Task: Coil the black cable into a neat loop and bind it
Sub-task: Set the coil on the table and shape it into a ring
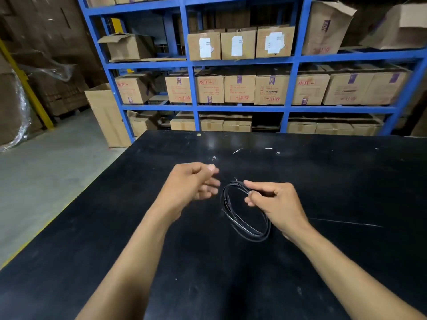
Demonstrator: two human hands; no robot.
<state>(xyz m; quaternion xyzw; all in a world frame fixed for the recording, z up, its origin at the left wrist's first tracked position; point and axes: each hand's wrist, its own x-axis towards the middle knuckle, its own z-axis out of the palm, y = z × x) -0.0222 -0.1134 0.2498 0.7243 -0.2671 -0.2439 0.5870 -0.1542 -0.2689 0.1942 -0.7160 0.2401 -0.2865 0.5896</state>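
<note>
The black cable (233,217) is wound into a round loop of several turns, held above the black table (323,181). My right hand (275,202) pinches the loop at its upper right between thumb and fingers. A thin short end sticks up from the loop near that pinch. My left hand (194,183) hovers just left of the loop, fingers loosely curled and apart, not touching the cable. Whether a tie is around the loop I cannot tell.
Small white scraps (238,150) lie on the table's far part. Behind the table stands a blue shelving rack (196,107) full of cardboard boxes. A tall carton (106,116) stands on the grey floor at the left.
</note>
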